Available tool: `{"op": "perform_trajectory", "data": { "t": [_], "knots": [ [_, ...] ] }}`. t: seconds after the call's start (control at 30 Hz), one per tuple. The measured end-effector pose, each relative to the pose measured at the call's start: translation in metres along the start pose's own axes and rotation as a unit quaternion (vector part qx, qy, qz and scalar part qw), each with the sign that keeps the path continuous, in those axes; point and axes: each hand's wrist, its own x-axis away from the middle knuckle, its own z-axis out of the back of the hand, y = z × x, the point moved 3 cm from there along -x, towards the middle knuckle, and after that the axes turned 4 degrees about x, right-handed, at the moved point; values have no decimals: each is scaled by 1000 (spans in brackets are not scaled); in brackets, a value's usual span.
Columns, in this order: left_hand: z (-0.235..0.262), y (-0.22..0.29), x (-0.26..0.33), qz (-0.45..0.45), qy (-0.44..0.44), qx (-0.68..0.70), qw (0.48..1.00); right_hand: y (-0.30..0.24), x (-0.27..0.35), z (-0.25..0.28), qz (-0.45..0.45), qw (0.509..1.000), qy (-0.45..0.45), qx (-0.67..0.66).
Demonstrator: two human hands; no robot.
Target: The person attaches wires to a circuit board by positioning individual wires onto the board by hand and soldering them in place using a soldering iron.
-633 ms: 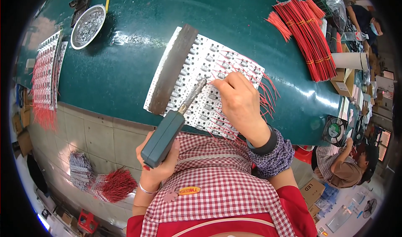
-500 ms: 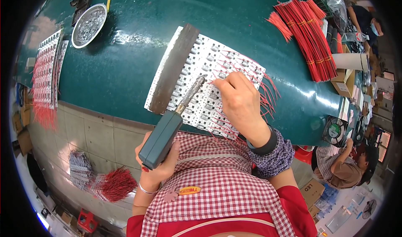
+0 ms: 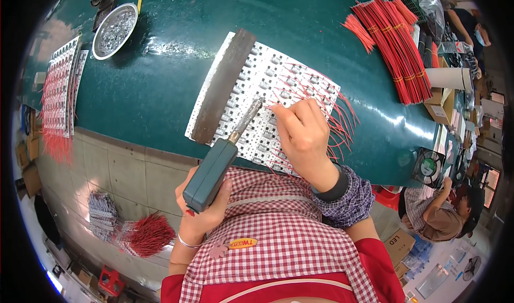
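We are in an electronics workshop
We know it by the long green bench (image 3: 147,102), where a red-wired circuit sheet (image 3: 247,97) lies under an iron (image 3: 211,175), and by how much of the same stuff surrounds it: more sheets (image 3: 58,89) at the far left, tied bundles of red wire (image 3: 393,48) at the right, a bowl (image 3: 100,54) of silvery bits. We also see red-wired parts (image 3: 152,236) heaped on the tiled floor (image 3: 124,169), a plastic stool (image 3: 111,282), a cardboard box (image 3: 400,245), a checked apron (image 3: 289,255) on the wearer, one co-worker (image 3: 441,212) near the bench's right end and another person (image 3: 463,29) farther up that side
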Motion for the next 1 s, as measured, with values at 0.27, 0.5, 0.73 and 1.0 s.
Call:
{"op": "perform_trajectory", "data": {
  "t": [0.27, 0.5, 0.73, 1.0],
  "knots": [
    [0, 2, -1, 22, -19, 15, 999, -2, 0, -1, 4, 1000, -7, 9],
    [-1, 9, -5, 18, -41, -21, 999, -3, -3, 0, 4, 1000, -5, 0],
    [-2, 13, -9, 27, -39, -38, 998, -4, -3, 0, 1, 1000, -13, 0],
    [3, 1, 4, -20, -8, -31, 999, -4, -4, -1, 12, 1000, -14, 8]
  ]
}}
